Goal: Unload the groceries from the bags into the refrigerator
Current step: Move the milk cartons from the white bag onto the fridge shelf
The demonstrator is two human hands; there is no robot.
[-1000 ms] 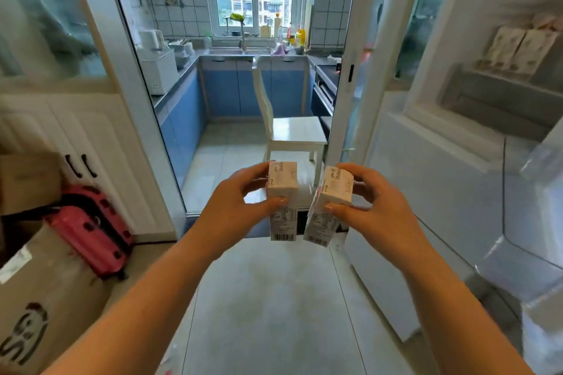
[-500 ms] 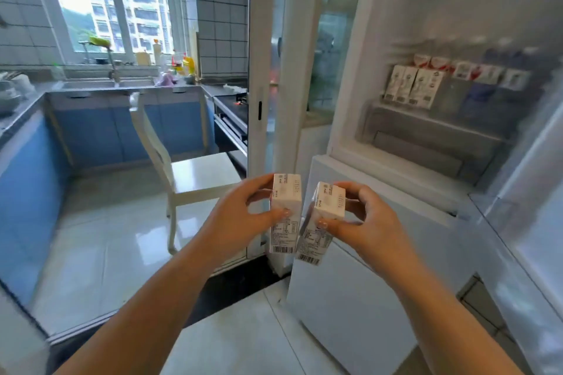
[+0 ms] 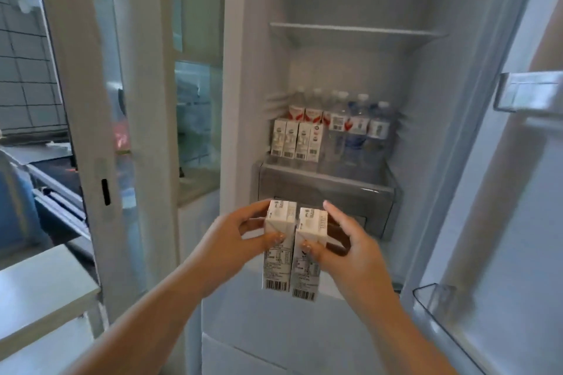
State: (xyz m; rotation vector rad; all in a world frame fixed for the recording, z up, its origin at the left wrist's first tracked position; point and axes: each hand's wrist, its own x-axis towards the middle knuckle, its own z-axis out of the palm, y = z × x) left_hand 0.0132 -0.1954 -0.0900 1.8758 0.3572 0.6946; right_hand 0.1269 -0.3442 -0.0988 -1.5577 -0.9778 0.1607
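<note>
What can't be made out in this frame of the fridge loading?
- Head view: print on the two cartons, one in the left hand and one in the right hand, is too blurred to read.
- Rear cartons and bottles on the shelf: partly hidden by the front row.
- Drawer contents: frosted front and the held cartons hide them.
- Grocery bags: out of frame.

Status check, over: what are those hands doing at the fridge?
Left hand grips one carton, right hand another carton. Refrigerator open. Path to shelf clear.
</note>
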